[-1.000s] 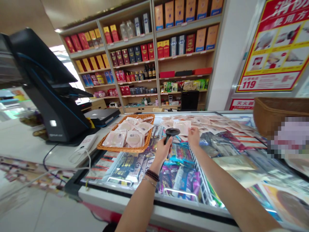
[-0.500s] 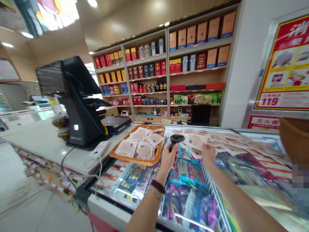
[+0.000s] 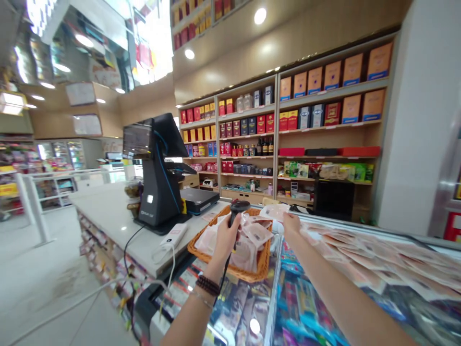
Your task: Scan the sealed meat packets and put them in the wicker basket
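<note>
My left hand [image 3: 226,236] is wrapped round the handle of a black barcode scanner [image 3: 239,206], held over an orange wicker basket [image 3: 264,262]. Flat clear packets [image 3: 258,233] with pale round contents and small labels lie in the basket. Just beyond its right rim, my right hand [image 3: 291,224] pinches the edge of one such packet [image 3: 273,210], held up off the glass. Many more packets [image 3: 363,250] are spread in overlapping rows on the glass top to the right. What is printed on them is too small to read.
A point-of-sale terminal [image 3: 160,178] stands on the white counter [image 3: 108,206] at left, with a flat black device [image 3: 200,199] and a white power strip [image 3: 175,235] nearby. Cables hang past the counter edge. Below the glass lie colourful packs [image 3: 306,293]. Shelves of boxes [image 3: 248,126] line the back.
My view has turned left. The scanner has moved from beside the basket to above it. My right hand has carried a packet from the spread pile leftward to the basket's right rim.
</note>
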The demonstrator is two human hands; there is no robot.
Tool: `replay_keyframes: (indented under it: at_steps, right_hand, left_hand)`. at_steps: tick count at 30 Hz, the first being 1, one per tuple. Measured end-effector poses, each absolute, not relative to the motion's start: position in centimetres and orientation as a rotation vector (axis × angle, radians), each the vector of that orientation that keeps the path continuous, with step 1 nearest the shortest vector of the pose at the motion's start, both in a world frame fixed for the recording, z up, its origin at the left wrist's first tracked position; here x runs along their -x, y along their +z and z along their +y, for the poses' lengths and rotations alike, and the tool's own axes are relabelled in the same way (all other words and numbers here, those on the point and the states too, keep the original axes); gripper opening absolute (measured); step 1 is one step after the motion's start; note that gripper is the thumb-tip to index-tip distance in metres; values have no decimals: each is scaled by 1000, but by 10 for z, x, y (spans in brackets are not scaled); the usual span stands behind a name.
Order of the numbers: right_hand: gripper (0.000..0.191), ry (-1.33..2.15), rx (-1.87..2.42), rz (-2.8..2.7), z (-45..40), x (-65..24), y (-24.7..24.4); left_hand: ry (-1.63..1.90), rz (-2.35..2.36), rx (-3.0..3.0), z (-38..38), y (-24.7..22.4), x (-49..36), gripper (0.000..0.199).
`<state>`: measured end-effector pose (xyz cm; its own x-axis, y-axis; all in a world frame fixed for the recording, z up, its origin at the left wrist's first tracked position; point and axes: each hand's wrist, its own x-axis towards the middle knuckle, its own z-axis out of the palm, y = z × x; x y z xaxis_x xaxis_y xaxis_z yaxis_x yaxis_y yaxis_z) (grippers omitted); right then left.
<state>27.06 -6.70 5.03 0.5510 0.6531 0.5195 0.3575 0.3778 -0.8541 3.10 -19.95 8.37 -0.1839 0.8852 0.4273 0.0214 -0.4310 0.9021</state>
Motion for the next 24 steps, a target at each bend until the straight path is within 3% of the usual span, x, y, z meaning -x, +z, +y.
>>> replay_keyframes:
  at_steps: [8,15,24]
  right_hand:
    - [16,464,1258,-1096,-62,-242,39]
    - [18,221,1429,-1210,-117,-323,4]
    - [20,-35,1579,-1164,-208,-453,-23]
  left_hand:
    - [1808,1284,-1306,-207,58,27,83]
    - [1787,1265,-1270,-225,39,17,79]
    - [1590,986,-1367,-237,35,-76,77]
